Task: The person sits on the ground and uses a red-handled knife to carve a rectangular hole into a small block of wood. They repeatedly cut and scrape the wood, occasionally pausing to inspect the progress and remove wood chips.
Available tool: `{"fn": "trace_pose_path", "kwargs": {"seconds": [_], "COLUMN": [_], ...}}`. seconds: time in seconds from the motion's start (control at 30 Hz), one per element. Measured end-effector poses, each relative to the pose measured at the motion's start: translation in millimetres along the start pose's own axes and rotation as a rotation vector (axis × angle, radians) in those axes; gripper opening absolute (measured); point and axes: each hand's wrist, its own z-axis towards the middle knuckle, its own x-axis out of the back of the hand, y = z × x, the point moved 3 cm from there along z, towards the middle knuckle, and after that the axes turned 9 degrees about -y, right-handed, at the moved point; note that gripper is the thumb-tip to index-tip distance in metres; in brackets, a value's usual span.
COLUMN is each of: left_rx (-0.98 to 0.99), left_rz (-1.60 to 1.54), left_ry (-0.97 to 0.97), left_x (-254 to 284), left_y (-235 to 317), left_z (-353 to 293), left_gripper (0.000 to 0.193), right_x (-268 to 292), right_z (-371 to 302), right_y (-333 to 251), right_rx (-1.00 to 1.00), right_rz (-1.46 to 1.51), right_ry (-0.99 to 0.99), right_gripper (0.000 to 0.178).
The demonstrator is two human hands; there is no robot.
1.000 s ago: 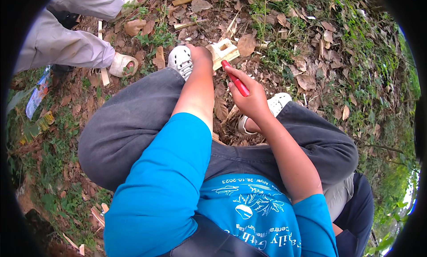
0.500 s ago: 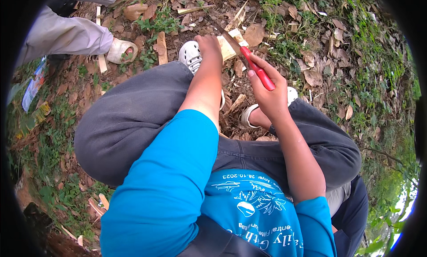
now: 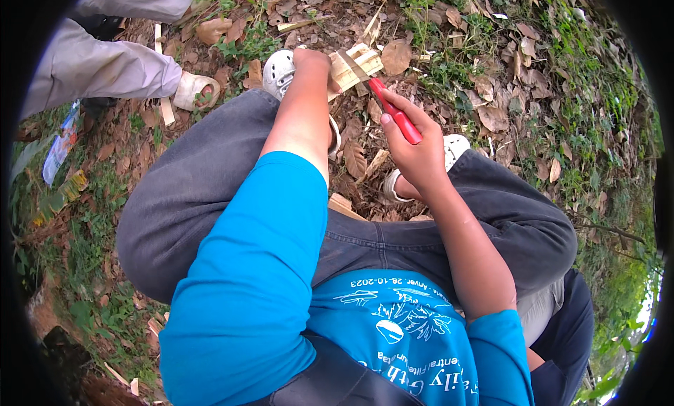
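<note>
My right hand (image 3: 419,142) is closed round the red handle of a long, narrow blade (image 3: 397,112); whether its edge has teeth is too small to tell. Its metal part lies slantwise across a pale split piece of wood (image 3: 347,76). On the left end of that wood my left hand (image 3: 313,60) is closed, its fingers partly hidden behind the back of the hand. The wood sits just above the ground, past my white clog (image 3: 277,70).
Dry leaves, weeds and wood splinters cover the ground. Another person's leg (image 3: 119,69) and pale clog (image 3: 196,90) are at the far left, beside a thin wooden strip (image 3: 167,112). Wood pieces (image 3: 344,206) lie between my legs. Someone in dark clothing (image 3: 562,343) is close behind on my right.
My left hand has shifted slightly left, and more of the wood shows. The blade has moved left and now lies across the wood's face; my right hand moved left with it.
</note>
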Motion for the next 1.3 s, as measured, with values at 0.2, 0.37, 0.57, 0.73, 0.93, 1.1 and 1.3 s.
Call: {"fn": "trace_pose_path", "kwargs": {"seconds": [0.2, 0.37, 0.57, 0.73, 0.93, 1.1, 1.3], "left_rx": [-0.014, 0.013, 0.022, 0.005, 0.091, 0.033, 0.013], "left_rz": [0.027, -0.015, -0.090, -0.075, -0.019, -0.065, -0.132], "left_ry": [-0.052, 0.018, 0.088, 0.056, 0.245, 0.135, 0.051], "left_x": [-3.6, -10.1, -25.3, -22.9, -38.2, -20.9, -22.7], "left_y": [-2.8, 8.3, 28.3, 18.5, 35.8, 27.6, 16.1], "left_z": [9.5, 7.5, 10.7, 13.2, 18.5, 5.2, 23.6], "left_gripper": [0.093, 0.099, 0.098, 0.098, 0.105, 0.101, 0.103], "right_x": [-13.4, -14.1, -12.4, -10.6, -7.3, -3.1, 19.8], "right_z": [1.1, 2.0, -4.4, -5.6, -2.2, -3.1, -54.8], "right_y": [-3.1, -7.0, -10.0, -16.5, -36.0, -28.6, -63.9], "right_rx": [0.004, -0.066, -0.028, -0.017, -0.030, -0.015, -0.051], "right_rz": [-0.058, -0.011, 0.005, -0.057, -0.141, -0.168, -0.240], "right_ry": [0.006, 0.010, -0.005, -0.035, -0.115, -0.110, -0.152], "right_gripper": [0.038, 0.040, 0.037, 0.038, 0.039, 0.039, 0.041]}}
